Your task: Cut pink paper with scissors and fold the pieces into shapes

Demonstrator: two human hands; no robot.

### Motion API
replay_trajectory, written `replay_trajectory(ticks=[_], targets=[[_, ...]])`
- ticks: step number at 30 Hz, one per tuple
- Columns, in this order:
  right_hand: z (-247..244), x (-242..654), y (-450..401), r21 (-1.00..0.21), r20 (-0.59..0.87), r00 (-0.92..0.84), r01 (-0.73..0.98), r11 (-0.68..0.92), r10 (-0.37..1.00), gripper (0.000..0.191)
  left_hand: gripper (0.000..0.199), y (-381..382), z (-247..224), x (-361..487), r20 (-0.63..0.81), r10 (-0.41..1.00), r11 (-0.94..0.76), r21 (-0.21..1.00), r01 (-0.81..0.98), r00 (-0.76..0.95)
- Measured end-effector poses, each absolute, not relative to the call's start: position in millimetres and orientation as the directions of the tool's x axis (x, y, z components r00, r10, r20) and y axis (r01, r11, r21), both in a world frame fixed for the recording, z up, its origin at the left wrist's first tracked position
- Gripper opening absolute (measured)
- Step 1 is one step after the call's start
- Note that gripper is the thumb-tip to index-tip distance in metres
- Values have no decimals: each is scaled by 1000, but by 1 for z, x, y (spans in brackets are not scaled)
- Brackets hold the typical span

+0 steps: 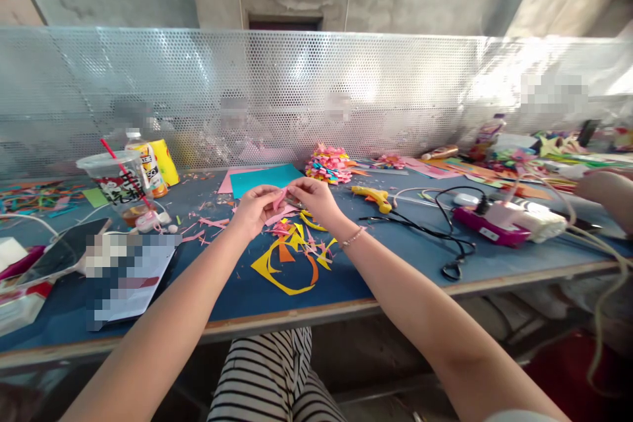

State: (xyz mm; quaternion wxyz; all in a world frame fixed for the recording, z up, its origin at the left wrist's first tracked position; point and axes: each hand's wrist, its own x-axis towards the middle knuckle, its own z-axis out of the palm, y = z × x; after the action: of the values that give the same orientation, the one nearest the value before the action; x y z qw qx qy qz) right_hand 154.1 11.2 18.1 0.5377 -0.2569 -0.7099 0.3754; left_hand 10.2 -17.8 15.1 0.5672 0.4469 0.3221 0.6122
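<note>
A small piece of pink paper [279,200] is pinched between my two hands above the blue table. My left hand [257,210] has its fingers closed on the paper's left side. On the other side, the fingertips of my right hand [312,198] press together at the paper's upper edge. Below the hands lie yellow paper offcuts [267,273] mixed with orange and pink scraps. Just behind them is a turquoise sheet [262,177], partly over a pink one. A pile of folded pink paper pieces [328,163] stands behind my right hand.
A yellow glue gun [372,196] and black cable [420,227] lie to the right, near a magenta power strip [489,227]. At left stand a plastic cup [119,188] with a red straw, a bottle [151,165] and a tablet [133,283]. A perforated screen [277,92] borders the back. Another person's arm [606,194] reaches in at right.
</note>
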Motion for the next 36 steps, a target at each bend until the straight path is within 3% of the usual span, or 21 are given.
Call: replay_trajectory(ticks=[12, 17, 22, 25, 31, 36], targets=[[13, 153, 16, -911, 412, -405, -202, 359, 816, 27, 18, -17, 15, 10, 151, 988, -126, 905, -405, 29], [13, 154, 14, -863, 464, -431, -24, 504, 774, 37, 19, -18, 15, 10, 160, 987, -138, 915, -379, 26], [12, 155, 11, -678, 588, -418, 213, 704, 693, 35, 21, -18, 14, 11, 195, 980, -170, 918, -357, 37], [11, 155, 11, -625, 616, -433, 240, 743, 658, 33, 23, -19, 14, 13, 208, 977, -178, 921, -347, 50], [10, 155, 14, -712, 587, -418, 139, 688, 693, 27, 22, -20, 15, 12, 173, 981, -136, 938, -320, 90], [11, 156, 18, -798, 539, -430, 15, 603, 724, 24, 28, -16, 12, 9, 142, 988, -126, 972, -197, 66]])
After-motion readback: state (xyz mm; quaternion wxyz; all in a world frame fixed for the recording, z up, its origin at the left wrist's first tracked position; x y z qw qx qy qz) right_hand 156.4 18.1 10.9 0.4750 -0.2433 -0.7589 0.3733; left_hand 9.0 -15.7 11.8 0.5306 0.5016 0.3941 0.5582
